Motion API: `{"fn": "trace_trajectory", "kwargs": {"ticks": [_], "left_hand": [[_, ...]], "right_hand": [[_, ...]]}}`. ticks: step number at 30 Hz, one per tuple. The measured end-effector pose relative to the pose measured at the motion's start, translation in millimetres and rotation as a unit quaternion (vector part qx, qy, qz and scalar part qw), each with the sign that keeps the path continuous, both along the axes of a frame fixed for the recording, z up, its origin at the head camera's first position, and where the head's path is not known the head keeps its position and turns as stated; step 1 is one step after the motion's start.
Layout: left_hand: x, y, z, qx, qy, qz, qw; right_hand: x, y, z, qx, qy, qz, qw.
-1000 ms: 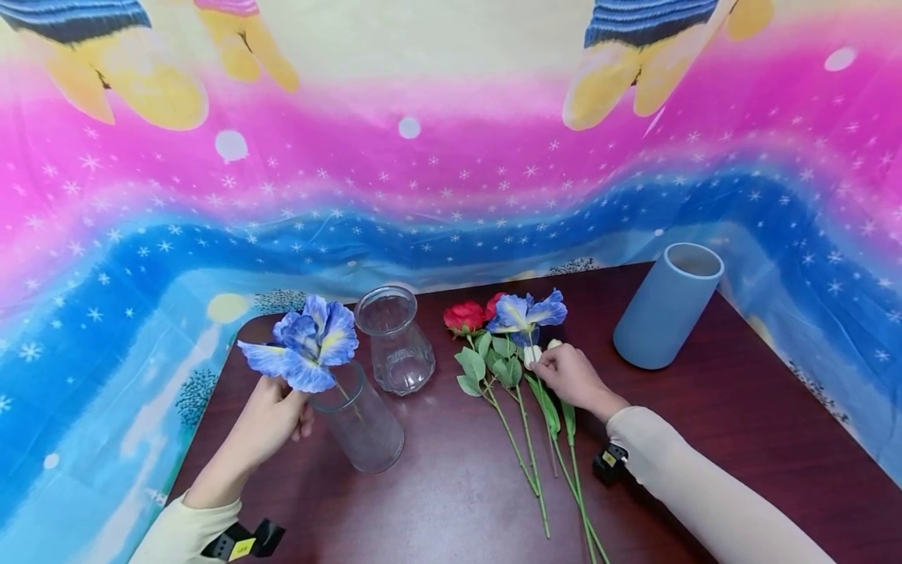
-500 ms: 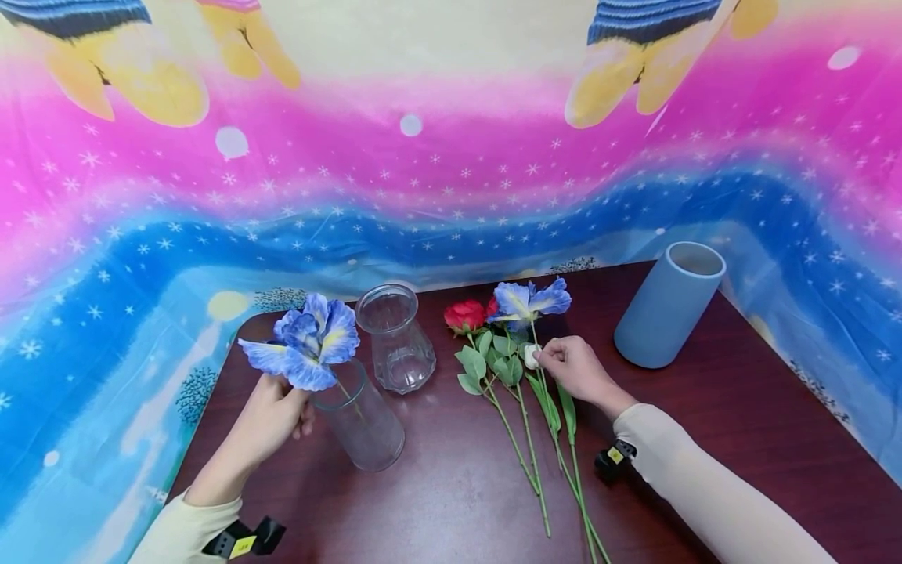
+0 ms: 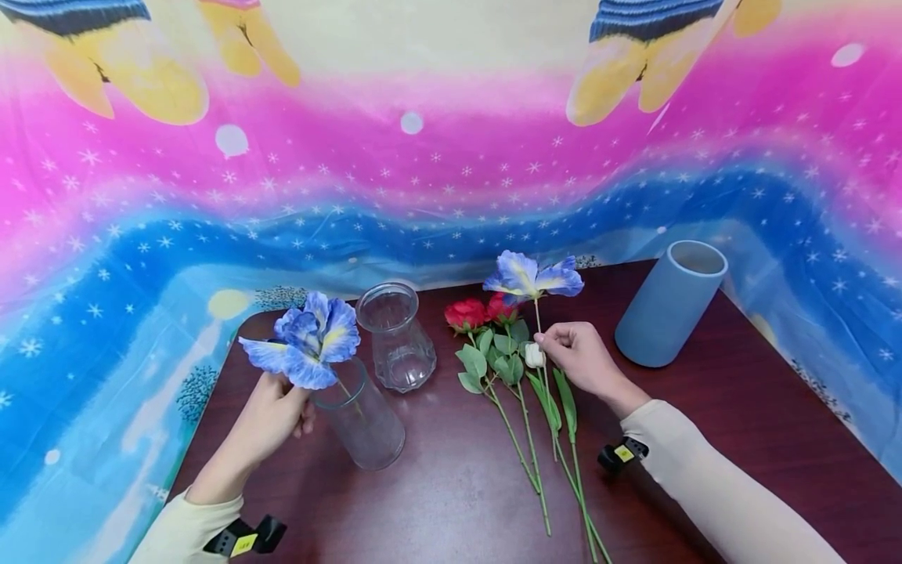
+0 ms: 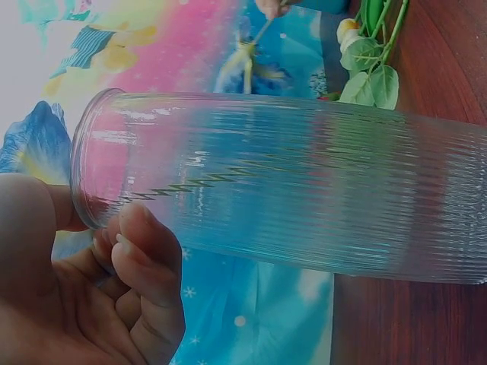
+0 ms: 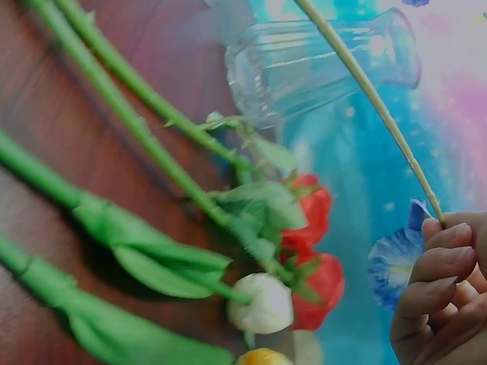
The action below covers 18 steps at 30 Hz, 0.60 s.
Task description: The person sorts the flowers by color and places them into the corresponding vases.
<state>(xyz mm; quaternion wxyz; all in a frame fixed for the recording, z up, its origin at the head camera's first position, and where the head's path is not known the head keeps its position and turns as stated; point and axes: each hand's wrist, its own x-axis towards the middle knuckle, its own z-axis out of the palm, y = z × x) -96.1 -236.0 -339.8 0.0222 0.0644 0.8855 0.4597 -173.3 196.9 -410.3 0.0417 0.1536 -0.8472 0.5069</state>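
A ribbed glass vase point(image 3: 366, 431) stands at the left of the table, a blue iris point(image 3: 310, 337) rising from it with its thin stem inside. My left hand point(image 3: 271, 419) grips the vase at its rim, just under the petals; the left wrist view shows curled fingertips point(image 4: 144, 236) at the glass edge. My right hand point(image 3: 581, 356) pinches the stem point(image 5: 380, 106) of a second blue iris point(image 3: 532, 278), holding its bloom up above the other flowers. Below that hand lie two red roses point(image 3: 467, 315) and a white tulip point(image 3: 534, 355). A yellow bloom point(image 5: 264, 357) shows in the right wrist view.
A flared clear glass vase point(image 3: 402, 352) stands behind the ribbed one. At the back right is a tall blue-grey vase point(image 3: 662, 313). Green stems point(image 3: 585, 501) reach toward the front edge of the dark wooden table point(image 3: 465, 501). A printed cloth point(image 3: 451, 172) hangs behind it.
My right hand has risen slightly and moved right, lifting the second iris off the pile; its bloom now stands higher and uncovers a red rose. The left hand and ribbed vase stay put.
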Motion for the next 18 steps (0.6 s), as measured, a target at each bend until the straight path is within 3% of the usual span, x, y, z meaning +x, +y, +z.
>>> {"fn": "trace_trajectory", "kwargs": {"ticks": [18], "left_hand": [[-2.2,-1,-2.5,0.007,-0.003,-0.001,1.0000]], "right_hand": [[21.6,-20,50.1,-0.047,0.047,0.015,0.998]]}}
